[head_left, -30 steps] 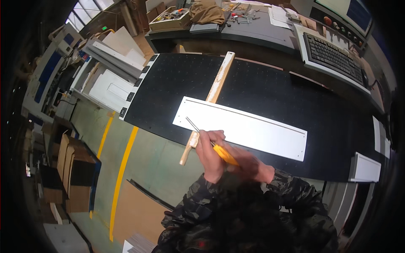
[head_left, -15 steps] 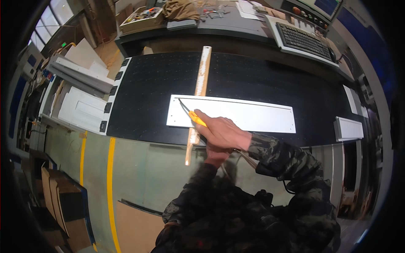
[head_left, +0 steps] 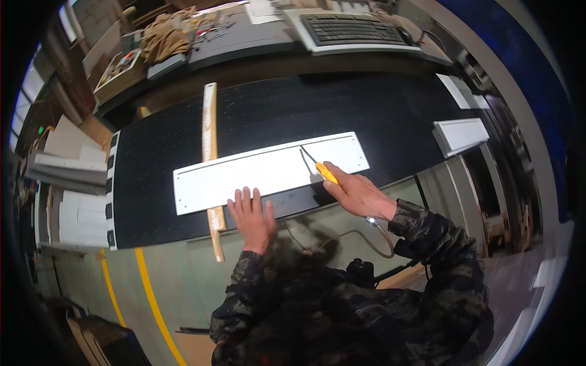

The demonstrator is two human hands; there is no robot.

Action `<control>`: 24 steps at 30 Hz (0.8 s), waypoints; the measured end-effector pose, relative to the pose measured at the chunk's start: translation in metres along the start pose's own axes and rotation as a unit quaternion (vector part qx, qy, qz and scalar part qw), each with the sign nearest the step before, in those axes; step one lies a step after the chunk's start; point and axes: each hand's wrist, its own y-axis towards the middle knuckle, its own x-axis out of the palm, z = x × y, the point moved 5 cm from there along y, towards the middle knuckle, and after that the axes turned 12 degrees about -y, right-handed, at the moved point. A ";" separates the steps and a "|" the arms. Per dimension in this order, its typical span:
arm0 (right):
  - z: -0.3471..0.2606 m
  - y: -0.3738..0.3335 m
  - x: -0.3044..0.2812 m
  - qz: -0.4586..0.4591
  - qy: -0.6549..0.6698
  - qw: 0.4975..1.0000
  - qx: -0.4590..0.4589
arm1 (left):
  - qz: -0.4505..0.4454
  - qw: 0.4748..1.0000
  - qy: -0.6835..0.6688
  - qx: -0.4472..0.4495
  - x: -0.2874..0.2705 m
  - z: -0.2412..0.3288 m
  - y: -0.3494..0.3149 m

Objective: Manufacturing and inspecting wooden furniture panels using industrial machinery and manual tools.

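Observation:
A long white panel (head_left: 244,180) with a groove near its far edge and small holes at its ends lies on the black worktable (head_left: 268,116). It crosses a worn wooden strip (head_left: 209,128), whose middle is covered. My left hand (head_left: 249,221) rests with spread fingers at the panel's near edge, just right of the strip. In my right hand (head_left: 360,190) is a yellow air blow gun (head_left: 326,173), its thin dark nozzle over the panel's right part. A hose hangs from below that hand.
Small white boards (head_left: 461,135) lie at the table's right end. White panels (head_left: 82,216) are stacked beyond its left end. On a bench behind are a keyboard (head_left: 354,29), a brown cloth (head_left: 165,39) and a tool box (head_left: 119,73). The hose (head_left: 387,244) loops below the near edge.
The blow gun has gone from the panel's left end to its right part. My left hand, earlier beneath the right, now lies spread at the panel's edge. The view has turned.

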 end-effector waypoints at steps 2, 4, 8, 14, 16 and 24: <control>0.022 -0.004 0.000 0.031 -0.005 0.999 0.017 | 0.008 1.000 0.007 0.002 -0.003 -0.003 -0.001; 0.048 -0.004 -0.004 0.057 -0.021 0.997 0.050 | 0.008 1.000 -0.001 0.005 -0.006 -0.003 -0.001; 0.104 -0.009 -0.019 0.120 0.005 0.987 0.103 | 0.008 1.000 -0.004 0.009 -0.005 0.003 0.001; 0.092 -0.046 -0.019 0.062 0.075 0.991 0.090 | 0.004 1.000 -0.001 0.003 -0.007 -0.001 0.001; 0.083 -0.063 -0.017 0.031 0.079 0.992 0.089 | 0.000 1.000 0.003 0.002 -0.007 -0.002 0.000; 0.093 -0.103 -0.003 0.035 0.079 0.990 0.109 | 0.004 1.000 -0.002 0.009 -0.009 0.002 0.002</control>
